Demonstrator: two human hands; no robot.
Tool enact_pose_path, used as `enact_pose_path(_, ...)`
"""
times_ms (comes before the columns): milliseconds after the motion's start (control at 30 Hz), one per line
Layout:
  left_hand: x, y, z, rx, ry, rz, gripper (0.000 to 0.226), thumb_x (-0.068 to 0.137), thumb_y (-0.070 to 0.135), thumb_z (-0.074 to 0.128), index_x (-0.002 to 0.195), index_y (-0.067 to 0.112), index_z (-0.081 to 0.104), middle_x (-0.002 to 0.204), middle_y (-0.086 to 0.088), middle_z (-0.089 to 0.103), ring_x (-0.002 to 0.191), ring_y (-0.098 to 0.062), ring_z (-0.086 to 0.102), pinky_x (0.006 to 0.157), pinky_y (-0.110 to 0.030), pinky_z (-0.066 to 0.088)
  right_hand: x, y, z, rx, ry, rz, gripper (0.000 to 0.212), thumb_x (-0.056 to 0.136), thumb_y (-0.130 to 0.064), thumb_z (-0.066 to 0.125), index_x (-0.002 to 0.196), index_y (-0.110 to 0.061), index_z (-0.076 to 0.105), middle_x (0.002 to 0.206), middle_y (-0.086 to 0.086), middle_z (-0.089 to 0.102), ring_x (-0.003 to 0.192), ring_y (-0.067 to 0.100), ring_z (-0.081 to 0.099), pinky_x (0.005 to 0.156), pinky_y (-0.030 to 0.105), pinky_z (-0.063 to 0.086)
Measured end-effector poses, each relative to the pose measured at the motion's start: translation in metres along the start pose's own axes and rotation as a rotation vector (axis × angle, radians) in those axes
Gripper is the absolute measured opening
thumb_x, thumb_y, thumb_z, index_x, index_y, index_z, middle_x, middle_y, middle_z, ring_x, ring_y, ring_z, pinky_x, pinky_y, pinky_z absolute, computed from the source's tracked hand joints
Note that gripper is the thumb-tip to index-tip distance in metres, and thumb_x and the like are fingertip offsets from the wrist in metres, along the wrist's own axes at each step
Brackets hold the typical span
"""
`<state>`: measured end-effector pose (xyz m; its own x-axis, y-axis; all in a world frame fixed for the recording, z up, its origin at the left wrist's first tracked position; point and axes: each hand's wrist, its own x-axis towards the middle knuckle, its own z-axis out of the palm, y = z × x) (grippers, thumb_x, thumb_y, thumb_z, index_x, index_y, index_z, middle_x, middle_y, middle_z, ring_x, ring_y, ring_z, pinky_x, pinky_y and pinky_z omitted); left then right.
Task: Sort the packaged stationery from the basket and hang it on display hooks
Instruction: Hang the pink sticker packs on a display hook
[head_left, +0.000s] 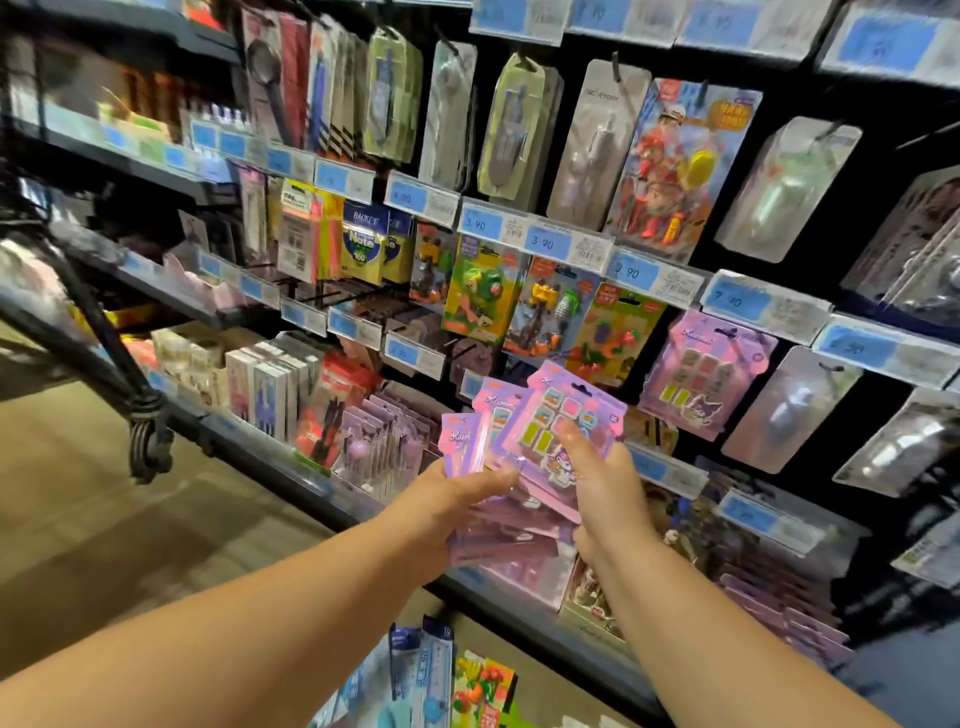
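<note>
My left hand (447, 499) grips a fanned stack of pink and purple eraser packs (483, 431) in front of the display wall. My right hand (602, 483) pinches the front pack (566, 415) of that fan, thumb on its face. A matching purple pack (706, 374) hangs on a hook just to the right and above. At the bottom edge, blue pen packs (431, 670) and a fruit eraser pack (483, 686) lie below my arms; the basket itself cannot be made out.
Rows of hanging packs fill the hooks: fruit and vehicle erasers (550, 312), sticky notes (363, 239), clear blister packs (789, 187). Blue price tags (545, 241) line the rails. Bare hooks (363, 299) sit centre-left. A black cart frame (109, 338) stands left over the tan floor.
</note>
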<state>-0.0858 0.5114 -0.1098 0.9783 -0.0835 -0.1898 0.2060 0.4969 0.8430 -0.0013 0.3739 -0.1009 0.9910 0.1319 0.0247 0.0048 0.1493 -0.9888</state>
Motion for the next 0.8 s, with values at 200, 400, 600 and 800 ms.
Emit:
enact_pose_path(200, 0.017, -0.001, -0.013, 0.015, 0.061, 0.034, 0.037, 0.085, 0.022, 0.075, 0.108, -0.004, 0.064, 0.118, -0.035, 0.061, 0.105, -0.048, 0.064, 0.090, -0.065, 0.048, 0.013, 0.000, -0.002, -0.099, -0.125, 0.018, 0.089, 0.073, -0.064, 0.071, 0.142, -0.020, 0.039, 0.143, -0.005, 0.048, 0.130, 0.018, 0.046, 0.109, 0.050, 0.036)
enact_pose_path(400, 0.029, -0.008, -0.013, -0.018, 0.093, 0.052, 0.052, 0.082, 0.023, 0.077, 0.122, -0.003, 0.058, 0.118, -0.035, 0.061, 0.103, -0.049, 0.064, 0.090, -0.066, 0.048, 0.025, 0.001, -0.014, -0.148, -0.196, 0.093, 0.076, 0.074, -0.052, 0.077, 0.136, -0.024, 0.043, 0.126, -0.002, 0.062, 0.114, 0.022, 0.060, 0.097, 0.048, 0.049)
enact_pose_path(600, 0.040, -0.012, -0.011, -0.023, 0.159, 0.091, 0.041, 0.086, 0.017, 0.073, 0.123, 0.005, 0.058, 0.120, -0.031, 0.062, 0.098, -0.050, 0.066, 0.083, -0.066, 0.051, 0.040, -0.001, -0.028, -0.118, -0.236, 0.068, 0.049, 0.081, -0.005, 0.074, 0.122, -0.016, 0.051, 0.100, 0.002, 0.071, 0.081, 0.016, 0.070, 0.061, 0.029, 0.053)
enact_pose_path(800, 0.049, -0.007, -0.002, -0.023, 0.166, 0.099, 0.050, 0.081, 0.018, 0.079, 0.120, 0.001, 0.055, 0.119, -0.036, 0.060, 0.102, -0.051, 0.064, 0.090, -0.066, 0.048, 0.057, -0.023, -0.053, 0.011, -0.090, 0.021, 0.021, 0.080, -0.004, 0.071, 0.100, -0.011, 0.065, 0.080, -0.002, 0.075, 0.079, 0.020, 0.069, 0.081, 0.038, 0.053)
